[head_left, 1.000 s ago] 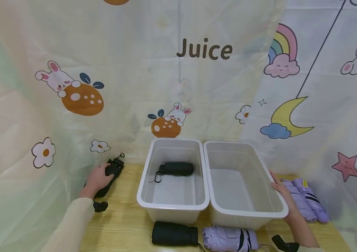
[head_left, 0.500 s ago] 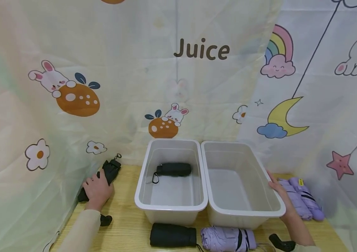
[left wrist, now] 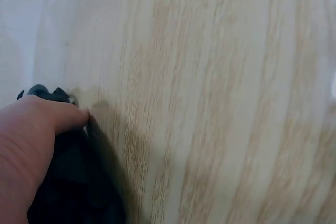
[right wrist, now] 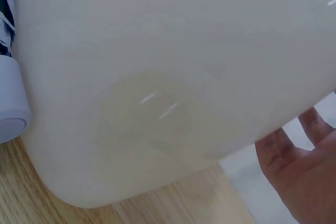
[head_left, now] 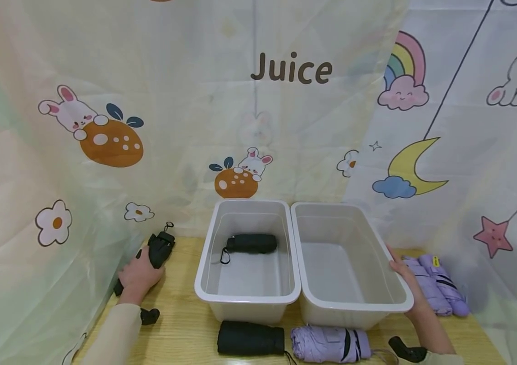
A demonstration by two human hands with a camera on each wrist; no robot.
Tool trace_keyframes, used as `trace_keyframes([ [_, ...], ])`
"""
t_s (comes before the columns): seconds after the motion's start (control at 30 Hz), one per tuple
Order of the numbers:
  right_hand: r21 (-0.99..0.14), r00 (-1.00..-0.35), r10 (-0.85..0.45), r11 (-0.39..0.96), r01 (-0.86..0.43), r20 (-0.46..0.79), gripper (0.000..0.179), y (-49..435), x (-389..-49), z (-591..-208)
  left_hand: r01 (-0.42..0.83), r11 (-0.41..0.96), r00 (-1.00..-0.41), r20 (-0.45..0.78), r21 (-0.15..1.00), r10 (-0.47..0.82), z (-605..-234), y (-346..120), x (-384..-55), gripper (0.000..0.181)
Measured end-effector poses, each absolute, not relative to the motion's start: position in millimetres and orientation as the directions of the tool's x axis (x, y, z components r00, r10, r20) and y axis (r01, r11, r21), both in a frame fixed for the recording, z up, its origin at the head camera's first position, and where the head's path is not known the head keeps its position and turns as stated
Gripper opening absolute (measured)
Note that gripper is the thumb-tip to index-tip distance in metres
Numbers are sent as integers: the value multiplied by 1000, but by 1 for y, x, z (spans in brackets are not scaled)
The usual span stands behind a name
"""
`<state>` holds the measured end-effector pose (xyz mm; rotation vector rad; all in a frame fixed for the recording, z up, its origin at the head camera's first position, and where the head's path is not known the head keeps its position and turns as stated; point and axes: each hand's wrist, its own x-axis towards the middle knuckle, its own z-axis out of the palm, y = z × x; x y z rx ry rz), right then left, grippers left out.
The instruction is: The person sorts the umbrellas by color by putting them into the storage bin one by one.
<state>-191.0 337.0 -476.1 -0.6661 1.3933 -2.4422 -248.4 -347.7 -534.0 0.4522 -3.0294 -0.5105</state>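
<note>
My left hand [head_left: 141, 274] grips a black folded umbrella [head_left: 161, 248] by the left wall. Its looped end points away from me; much of its length lies under the hand. In the left wrist view the thumb [left wrist: 60, 114] lies along its dark cloth. A small black piece shows left of the fingers; I cannot tell whether it belongs to another umbrella. My right hand [head_left: 406, 279] holds the right white bin [head_left: 358, 307] at its right rim, with some fingertips hidden. The left white bin [head_left: 249, 299] contains another black umbrella [head_left: 253, 243].
In front of the bins lie a black umbrella [head_left: 250, 338] and a purple umbrella [head_left: 330, 344]. Two more purple umbrellas [head_left: 436, 286] lie side by side at the right. Printed cloth [head_left: 180, 126] hangs close behind and along the sides of the wooden table [head_left: 176, 329].
My left hand has slid down and over the black umbrella, whose near end has swung left. The right hand stays at the bin's rim. The head view has shifted slightly.
</note>
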Motion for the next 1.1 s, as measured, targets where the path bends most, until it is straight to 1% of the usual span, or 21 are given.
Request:
trace_keyframes([
  [0.23, -855, -865, -423, -518, -15, 271, 56, 338, -187, -478, -244, 906, -968, -30, 345, -249, -537, -354, -242, 88],
  [0.37, -870, -881, -400, -493, -28, 254, 55, 339, -185, -479, -209, 910, -975, -3, 357, -223, -540, -353, -240, 88],
  [0.47, -887, -892, -383, -459, -40, 238, 54, 339, -185, -477, -160, 918, -983, 31, 364, -183, -535, -352, -241, 88],
  [0.53, -894, -898, -374, -445, -46, 233, 54, 338, -187, -476, -110, 925, -987, 67, 364, -144, -525, -352, -243, 87],
  [0.6, -896, -902, -364, -440, -55, 234, 54, 337, -190, -475, -44, 925, -990, 105, 376, -90, -507, -351, -244, 85],
  [0.77, -905, -907, -352, -420, -65, 229, 54, 335, -195, -475, 123, 893, -977, 212, 433, 32, -464, -346, -251, 82],
  [0.9, -891, -907, -343, -449, -69, 243, 54, 336, -196, -474, 212, 885, -954, 286, 414, 95, -430, -336, -258, 83],
  [1.1, -885, -907, -346, -461, -59, 241, 55, 336, -196, -474, 283, 904, -922, 350, 321, 165, -384, -315, -259, 77],
])
